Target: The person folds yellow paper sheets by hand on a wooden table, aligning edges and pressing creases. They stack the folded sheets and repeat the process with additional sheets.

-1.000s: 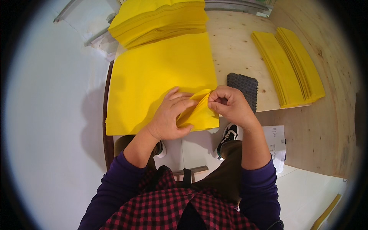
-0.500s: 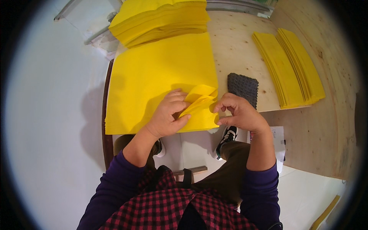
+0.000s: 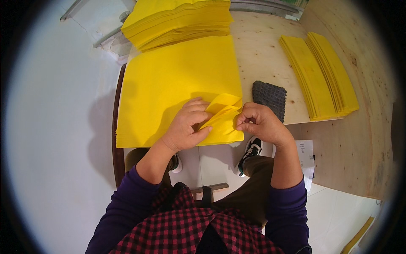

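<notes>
A wide stack of yellow fabric-like sheets lies in front of me. Near its right front corner the top sheet is bunched into raised folds. My left hand rests on the stack, its fingers and thumb closed about the left side of these folds. At the right edge, my right hand pinches the sheet between thumb and forefinger, its other fingers curled in. How many layers each hand grips is hidden.
A taller yellow stack stands behind. To the right, a dark grey textured cloth lies on the wooden table. Farther right are two piles of narrow yellow strips, beside an upright wooden panel. A paper sheet shows below.
My right thumb and forefinger, apart before, have closed on the sheet's right edge, pulling small creases into it. My left hand has stayed in nearly the same place.
</notes>
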Demonstrator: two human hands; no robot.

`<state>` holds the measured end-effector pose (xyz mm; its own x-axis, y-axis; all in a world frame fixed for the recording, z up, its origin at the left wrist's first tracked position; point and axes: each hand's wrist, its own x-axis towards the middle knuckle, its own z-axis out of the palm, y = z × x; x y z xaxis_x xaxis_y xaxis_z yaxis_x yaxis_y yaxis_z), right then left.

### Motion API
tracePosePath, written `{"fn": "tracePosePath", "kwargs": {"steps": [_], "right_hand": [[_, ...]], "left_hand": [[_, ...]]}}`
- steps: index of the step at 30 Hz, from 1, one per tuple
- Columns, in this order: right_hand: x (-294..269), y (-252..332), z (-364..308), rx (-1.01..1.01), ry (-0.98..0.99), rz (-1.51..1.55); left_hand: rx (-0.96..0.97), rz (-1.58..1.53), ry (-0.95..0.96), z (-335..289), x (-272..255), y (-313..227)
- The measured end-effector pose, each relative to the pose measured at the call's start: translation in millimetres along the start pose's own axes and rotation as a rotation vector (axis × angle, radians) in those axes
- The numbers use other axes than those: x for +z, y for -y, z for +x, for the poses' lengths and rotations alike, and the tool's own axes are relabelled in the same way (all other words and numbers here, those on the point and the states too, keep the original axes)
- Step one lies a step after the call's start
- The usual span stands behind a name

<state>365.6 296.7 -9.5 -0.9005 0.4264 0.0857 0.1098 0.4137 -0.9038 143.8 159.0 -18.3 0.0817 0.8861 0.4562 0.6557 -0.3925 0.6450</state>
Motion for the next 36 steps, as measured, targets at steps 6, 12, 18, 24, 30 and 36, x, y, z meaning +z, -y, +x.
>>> {"fn": "tracePosePath", "kwargs": {"steps": [6,12,18,24,30,36], "right_hand": [[1,9,0,0.057,-0.022,0.061],[4,19,3,-0.048,-0.085,0.059],[5,20,9,-0.059,-0.096,-0.022],[7,23,10,-0.024,-0.127,-0.013],[10,23,14,0.008,-0.104,0.054],[8,23,11,-0.034,-0.109,0.072]], "left_hand": [[-0.009,-0.013,0.010,-1,-1,0],[0.003,-0.016,0.045,0,-2,-1],[0.025,-0.033,0.075,2,-7,-3],[0.052,-0.014,0.006,2,-4,-8],[0.035,0.084,0.035,2,-3,-9],[0.073,0.026,0.016,1,-1,-1]]}}
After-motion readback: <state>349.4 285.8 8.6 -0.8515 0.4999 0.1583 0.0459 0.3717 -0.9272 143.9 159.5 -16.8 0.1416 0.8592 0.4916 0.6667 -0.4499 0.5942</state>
